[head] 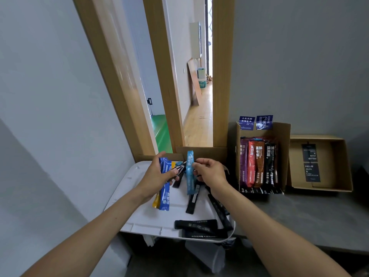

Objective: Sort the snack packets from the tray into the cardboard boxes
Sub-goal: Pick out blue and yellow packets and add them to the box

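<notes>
Presently the right hand [209, 172] pinches a light-blue packet [189, 172] upright over the tray [139, 216] while the left hand [159, 174] grips a bundle of dark-blue and yellow packets [165, 194]; advisable to square like colours together before carrying them to the cardboard box [283, 152] just right of the tray.

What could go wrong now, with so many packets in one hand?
1. The left hand grips the dark blue packets along with others of other colours; one might slip out and fall.
2. The black packets lie right at the near edge of the white tray and could slide off if bumped.
3. The tall cardboard box looks packed already, so the light blue packet that the right hand pinches may not fit there.
</notes>
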